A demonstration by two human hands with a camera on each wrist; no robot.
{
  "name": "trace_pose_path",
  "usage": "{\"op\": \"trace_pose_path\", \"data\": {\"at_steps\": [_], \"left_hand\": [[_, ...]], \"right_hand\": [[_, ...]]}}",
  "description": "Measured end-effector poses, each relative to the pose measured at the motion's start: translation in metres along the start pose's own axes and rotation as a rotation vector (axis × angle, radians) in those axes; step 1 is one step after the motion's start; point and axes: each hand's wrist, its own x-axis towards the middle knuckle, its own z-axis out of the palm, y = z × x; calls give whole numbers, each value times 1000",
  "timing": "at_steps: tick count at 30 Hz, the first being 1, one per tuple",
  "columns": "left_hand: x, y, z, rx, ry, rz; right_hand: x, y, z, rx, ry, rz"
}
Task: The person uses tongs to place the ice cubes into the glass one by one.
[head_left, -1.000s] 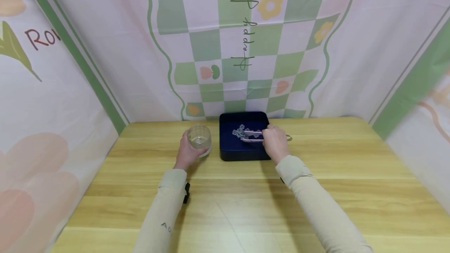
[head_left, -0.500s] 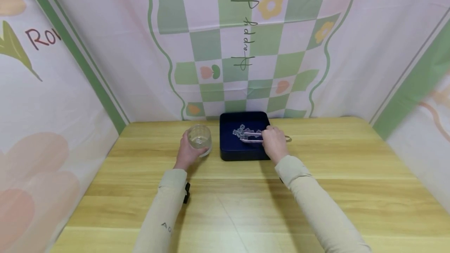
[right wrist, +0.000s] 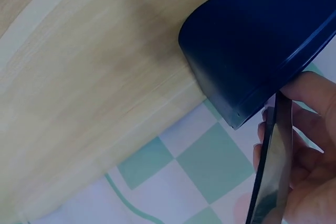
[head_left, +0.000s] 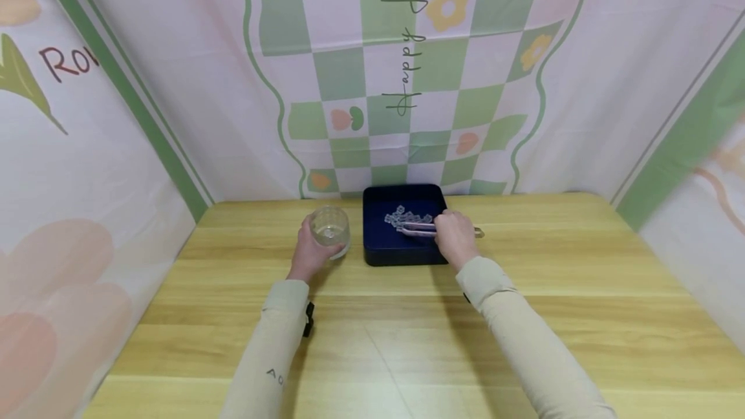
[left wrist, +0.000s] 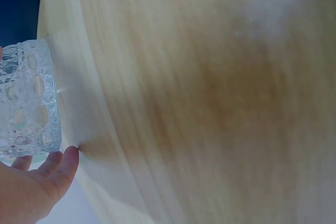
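Observation:
My left hand (head_left: 311, 252) grips a clear glass (head_left: 330, 228) standing on the table, thumb across its near side. In the left wrist view the glass (left wrist: 29, 98) shows a patterned wall, with the fingers (left wrist: 62, 174) along its side. My right hand (head_left: 456, 236) pinches metal tongs (head_left: 419, 230) over the right rim of a dark blue tray (head_left: 401, 256). The tongs' tips reach to several clear ice-like cubes (head_left: 398, 214) inside. In the right wrist view the tongs (right wrist: 275, 161) sit between thumb and fingers; the tray wall hides their tips.
The wooden table (head_left: 372, 335) extends in front of the tray and to both sides. Directly behind the tray hangs a green-and-white checked cloth (head_left: 390, 157). More printed cloth (head_left: 116, 167) encloses the left and right sides.
The arms of the tongs have come closer together, and their tips have shifted slightly among the cubes. The left hand and the glass have stayed in place.

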Motion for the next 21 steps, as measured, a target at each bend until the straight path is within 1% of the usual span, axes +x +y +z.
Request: {"op": "trace_pose_path", "data": {"at_steps": [6,9,15,21], "left_hand": [[0,-1,0,9,2,-1],[0,-1,0,7,2,-1],[-2,1,0,6,2,-5],[-2,1,-1,15,-4,-1]], "right_hand": [[-1,1,-2,16,-45,17],[-1,1,-2,21,-53,22],[0,4,-2,51,-42,46],[-1,8,-4,97,-12,64]]}}
